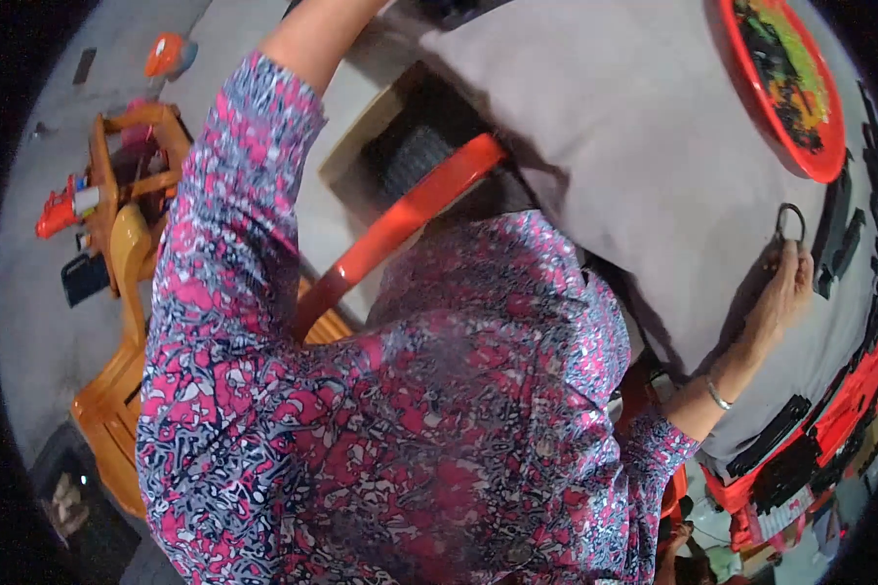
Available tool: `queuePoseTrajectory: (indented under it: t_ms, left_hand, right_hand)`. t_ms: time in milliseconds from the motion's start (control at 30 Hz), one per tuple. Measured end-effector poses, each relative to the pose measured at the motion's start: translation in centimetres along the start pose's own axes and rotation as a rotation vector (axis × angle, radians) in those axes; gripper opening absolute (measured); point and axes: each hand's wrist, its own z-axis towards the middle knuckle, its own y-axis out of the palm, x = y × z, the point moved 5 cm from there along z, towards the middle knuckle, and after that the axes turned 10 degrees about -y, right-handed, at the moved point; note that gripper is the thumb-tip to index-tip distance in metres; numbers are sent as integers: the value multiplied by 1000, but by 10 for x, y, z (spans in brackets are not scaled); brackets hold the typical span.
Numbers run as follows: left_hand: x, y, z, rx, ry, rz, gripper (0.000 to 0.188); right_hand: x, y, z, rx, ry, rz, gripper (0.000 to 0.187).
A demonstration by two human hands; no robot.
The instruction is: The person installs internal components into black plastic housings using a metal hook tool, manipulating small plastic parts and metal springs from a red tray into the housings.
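Note:
At the right, my right hand [788,285] is closed, its fingertips pinching a small black loop [792,208] that looks like a hair tie. The hand is over a grey cloth surface [615,127], beside dark strips [837,244] lying along its right side. My left forearm [317,39] reaches past the upper edge, so my left hand is out of sight. Near the upper right, a red tray [827,161] holds black, green, yellow and orange small items.
An open cardboard box [346,161] with dark contents stands below the cloth's edge. A red curved bar [400,224] crosses in front of it. Wooden chairs [117,400] are at the left. More black bundles and red cloth [854,395] lie at the lower right.

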Motion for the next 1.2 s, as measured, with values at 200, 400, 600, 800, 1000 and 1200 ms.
queuePoseTrajectory:
  t_ms: [200,400,600,800,1000,1200]
  left_hand:
    - [-6,4,1,25,-45,107,70]
    - [-34,-11,-18,162,-37,-120,60]
    - [-125,-46,-104,462,-183,-632,63]
    - [-256,98,-194,344,-702,-605,42]
    - [-266,243,-258,-9,-900,-607,64]
    - [-280,366,-227,-295,-570,-572,86]
  right_hand:
    - [0,4,-4,30,62,-85,23]
    - [11,2,-3,41,76,40,21]
    - [1,6,-5,79,79,106,26]
    - [-9,-2,-4,19,35,-150,28]
    - [8,-2,-2,16,-8,-7,29]
    - [-14,-3,-4,47,2,-25,30]
